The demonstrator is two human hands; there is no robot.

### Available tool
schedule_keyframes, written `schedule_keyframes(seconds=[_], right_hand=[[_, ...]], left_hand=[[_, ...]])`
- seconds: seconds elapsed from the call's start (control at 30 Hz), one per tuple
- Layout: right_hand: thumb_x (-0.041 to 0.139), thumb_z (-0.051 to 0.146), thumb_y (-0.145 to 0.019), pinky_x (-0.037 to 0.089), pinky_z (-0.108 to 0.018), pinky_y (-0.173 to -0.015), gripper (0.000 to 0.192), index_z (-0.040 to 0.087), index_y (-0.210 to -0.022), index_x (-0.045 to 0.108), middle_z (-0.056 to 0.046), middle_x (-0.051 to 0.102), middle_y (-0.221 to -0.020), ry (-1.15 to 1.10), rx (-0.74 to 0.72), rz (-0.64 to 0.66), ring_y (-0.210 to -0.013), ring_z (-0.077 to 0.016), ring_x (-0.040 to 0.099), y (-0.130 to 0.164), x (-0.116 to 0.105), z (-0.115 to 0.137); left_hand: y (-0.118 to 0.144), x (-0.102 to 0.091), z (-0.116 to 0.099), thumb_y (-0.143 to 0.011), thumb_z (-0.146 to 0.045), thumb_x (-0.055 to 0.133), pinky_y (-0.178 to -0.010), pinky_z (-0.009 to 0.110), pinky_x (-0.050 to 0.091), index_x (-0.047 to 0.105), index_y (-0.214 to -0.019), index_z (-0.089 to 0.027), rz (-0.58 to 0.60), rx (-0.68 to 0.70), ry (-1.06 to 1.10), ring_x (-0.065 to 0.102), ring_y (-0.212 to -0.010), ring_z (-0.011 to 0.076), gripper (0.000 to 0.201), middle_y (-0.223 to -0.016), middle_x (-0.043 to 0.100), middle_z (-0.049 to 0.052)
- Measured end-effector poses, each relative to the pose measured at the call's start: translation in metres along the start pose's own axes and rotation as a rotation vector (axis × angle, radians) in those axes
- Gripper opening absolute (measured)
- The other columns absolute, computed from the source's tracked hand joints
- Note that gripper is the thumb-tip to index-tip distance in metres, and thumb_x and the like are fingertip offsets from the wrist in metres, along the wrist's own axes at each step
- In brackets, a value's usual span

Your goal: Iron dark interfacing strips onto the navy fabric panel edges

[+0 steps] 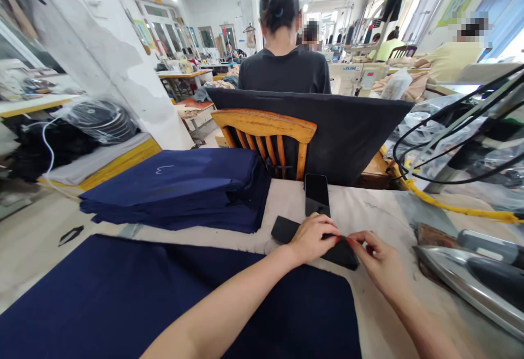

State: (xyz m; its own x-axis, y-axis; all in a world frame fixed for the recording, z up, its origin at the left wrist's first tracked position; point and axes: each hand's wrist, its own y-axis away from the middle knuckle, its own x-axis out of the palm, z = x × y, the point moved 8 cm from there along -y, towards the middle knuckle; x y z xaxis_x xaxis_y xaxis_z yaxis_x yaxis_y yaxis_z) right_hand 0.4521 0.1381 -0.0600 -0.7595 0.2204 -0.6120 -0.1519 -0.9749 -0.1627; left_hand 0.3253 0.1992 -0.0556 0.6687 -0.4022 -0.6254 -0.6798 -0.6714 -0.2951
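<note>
A flat black strip point(286, 229), perhaps a small stack of pieces, lies slantwise on the pale-covered table. Across its middle rests my left hand point(314, 237), with fingertips pinched at the strip's upper edge. My right hand point(374, 252) pinches close beside them, near the strip's right end; what lies between its fingertips is too small to make out. Dark navy fabric point(164, 293) is spread under my left forearm. Behind it sits a folded pile of navy fabric point(176, 179) with a white chalk mark on top. Just beyond my left hand lies a black phone point(317, 192).
An iron point(483, 288) lies on the right, beside a grey-black object point(487, 244). Black cables point(454, 179) loop above the table's right side. At the far edge stand a wooden chair point(266, 124) and hanging black cloth point(352, 130), with a seated person point(284, 70) behind.
</note>
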Motion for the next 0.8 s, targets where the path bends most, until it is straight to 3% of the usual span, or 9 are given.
schedule_keyframes(seconds=[0.17, 0.23, 0.37, 0.47, 0.57, 0.63, 0.73, 0.8], right_hand=[[0.049, 0.054, -0.084, 0.043, -0.029, -0.056, 0.036, 0.021, -0.1, 0.053, -0.001, 0.068, -0.08, -0.019, 0.071, 0.12, -0.059, -0.0151, 0.054, 0.003, 0.017, -0.003], [0.053, 0.054, -0.082, 0.042, -0.029, -0.055, 0.038, 0.021, -0.1, 0.054, -0.002, 0.069, -0.083, -0.007, 0.081, 0.139, -0.056, -0.014, 0.052, 0.006, 0.021, -0.003], [0.055, 0.054, -0.079, 0.042, -0.029, -0.054, 0.04, 0.021, -0.101, 0.057, -0.003, 0.069, -0.087, -0.025, 0.081, 0.125, -0.051, -0.0124, 0.047, 0.011, 0.02, -0.003], [0.053, 0.055, -0.08, 0.042, -0.029, -0.053, 0.04, 0.02, -0.1, 0.061, -0.004, 0.068, -0.083, -0.059, 0.086, 0.068, -0.048, -0.0116, 0.045, 0.015, 0.014, 0.007], [0.046, 0.057, -0.083, 0.047, -0.029, -0.058, 0.045, 0.021, -0.106, 0.061, -0.006, 0.068, -0.09, -0.156, 0.038, 0.078, -0.064, -0.016, 0.056, 0.023, 0.016, 0.044], [0.051, 0.057, -0.08, 0.049, -0.029, -0.065, 0.046, 0.023, -0.111, 0.06, -0.007, 0.066, -0.1, -0.277, -0.014, 0.195, -0.08, -0.0189, 0.059, 0.033, 0.026, 0.08], [0.061, 0.052, -0.076, 0.045, -0.026, -0.06, 0.031, 0.023, -0.085, 0.067, -0.003, 0.062, -0.08, -0.389, -0.012, 0.332, -0.069, -0.0157, 0.054, 0.048, 0.038, 0.116], [0.06, 0.05, -0.078, 0.041, -0.025, -0.056, 0.031, 0.021, -0.07, 0.065, 0.0, 0.055, -0.067, -0.375, 0.034, 0.29, -0.062, -0.0133, 0.048, 0.054, 0.033, 0.115]], left_hand=[[-0.001, -0.012, 0.003, -0.086, -0.023, 0.059, -0.076, 0.026, 0.044, 0.069, -0.087, -0.018, -0.017, -0.065, 0.121, 0.057, -0.079, 0.0149, 0.012, -0.08, 0.065, 0.001], [0.002, -0.034, 0.002, -0.091, -0.026, 0.05, -0.068, 0.022, 0.044, 0.066, -0.092, -0.015, -0.071, -0.108, 0.161, 0.056, -0.073, 0.0131, 0.019, -0.079, 0.063, 0.002], [0.026, -0.1, -0.016, -0.094, -0.034, 0.045, -0.054, 0.019, 0.036, 0.062, -0.094, -0.012, -0.189, -0.188, 0.242, 0.048, -0.058, 0.0096, 0.028, -0.067, 0.054, -0.001], [0.055, -0.128, -0.046, -0.091, -0.033, 0.051, -0.054, 0.018, 0.033, 0.064, -0.086, -0.014, -0.045, -0.196, 0.23, 0.045, -0.056, 0.008, 0.024, -0.063, 0.053, -0.003], [0.083, -0.129, -0.072, -0.09, -0.026, 0.051, -0.057, 0.017, 0.036, 0.066, -0.087, -0.015, 0.122, -0.179, 0.14, 0.049, -0.059, 0.0079, 0.019, -0.069, 0.059, -0.002], [0.097, -0.124, -0.081, -0.089, -0.024, 0.052, -0.059, 0.018, 0.037, 0.068, -0.091, -0.016, 0.171, -0.17, 0.118, 0.051, -0.059, 0.008, 0.018, -0.071, 0.061, -0.002], [0.115, -0.117, -0.079, -0.086, -0.025, 0.056, -0.056, 0.017, 0.037, 0.068, -0.091, -0.016, 0.216, -0.201, 0.184, 0.051, -0.058, 0.008, 0.016, -0.069, 0.061, -0.002], [0.127, -0.119, -0.067, -0.084, -0.027, 0.06, -0.053, 0.016, 0.036, 0.069, -0.087, -0.014, 0.245, -0.266, 0.255, 0.05, -0.057, 0.008, 0.016, -0.066, 0.06, -0.002]])
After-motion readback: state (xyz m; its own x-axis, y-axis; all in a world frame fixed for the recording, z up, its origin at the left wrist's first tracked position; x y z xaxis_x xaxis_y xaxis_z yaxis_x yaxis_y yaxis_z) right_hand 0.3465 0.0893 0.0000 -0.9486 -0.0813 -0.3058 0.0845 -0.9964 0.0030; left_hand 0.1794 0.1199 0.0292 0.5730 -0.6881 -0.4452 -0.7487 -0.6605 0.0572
